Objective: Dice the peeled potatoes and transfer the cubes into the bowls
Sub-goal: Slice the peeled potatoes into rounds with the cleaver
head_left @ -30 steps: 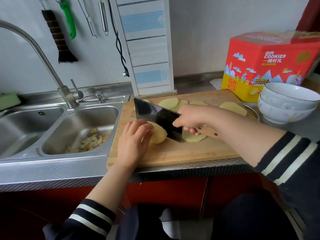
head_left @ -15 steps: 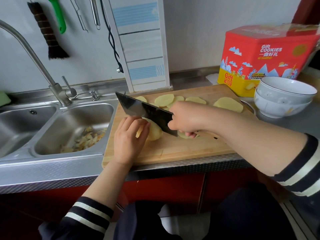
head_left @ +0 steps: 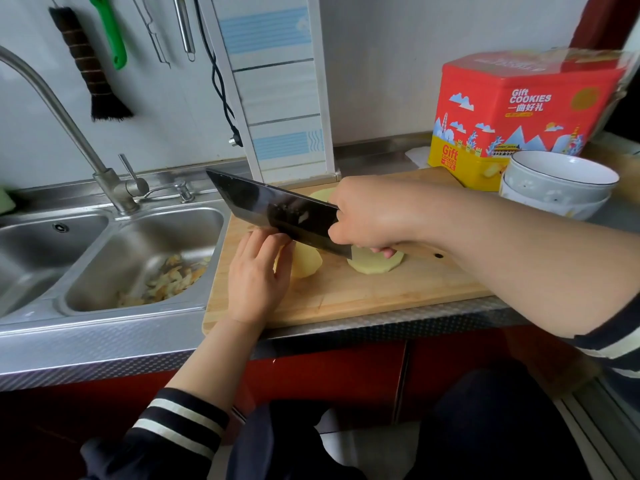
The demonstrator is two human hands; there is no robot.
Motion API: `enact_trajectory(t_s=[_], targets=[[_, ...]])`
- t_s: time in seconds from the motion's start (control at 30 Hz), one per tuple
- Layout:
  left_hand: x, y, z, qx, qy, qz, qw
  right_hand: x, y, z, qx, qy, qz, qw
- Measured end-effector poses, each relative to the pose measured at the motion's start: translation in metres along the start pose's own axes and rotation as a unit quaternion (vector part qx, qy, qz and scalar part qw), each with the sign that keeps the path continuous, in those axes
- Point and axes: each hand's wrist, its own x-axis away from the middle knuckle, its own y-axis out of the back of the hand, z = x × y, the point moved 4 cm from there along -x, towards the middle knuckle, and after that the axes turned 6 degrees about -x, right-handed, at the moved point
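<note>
A peeled potato piece (head_left: 306,264) lies on the wooden cutting board (head_left: 363,296). My left hand (head_left: 258,275) holds it from the left, fingertips curled over its top. My right hand (head_left: 367,216) grips the wooden handle of a dark cleaver (head_left: 273,209), whose blade hangs raised above the potato. A cut slice (head_left: 375,263) lies just right of the blade, under my right hand. Another slice (head_left: 320,195) shows at the board's back, mostly hidden by the cleaver. Two stacked white bowls (head_left: 557,183) stand at the right.
A double steel sink (head_left: 104,258) lies left of the board, with peelings (head_left: 166,282) in the near basin and a tap (head_left: 69,126) behind. A red cookie tin (head_left: 519,112) stands behind the bowls. A white panel (head_left: 277,88) leans behind the board.
The cleaver has lifted off the board and now hangs above the potato. My left hand stays on the potato. The camera has moved closer, and my right arm now hides the back slices.
</note>
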Motion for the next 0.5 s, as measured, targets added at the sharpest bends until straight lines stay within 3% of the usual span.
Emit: enact_trajectory(t_s=[0.5], targets=[[0.000,-0.003,0.001,0.007,0.002,0.016,1.000,-0.006,0.000,0.012,0.032,-0.048,0.031,0.998]])
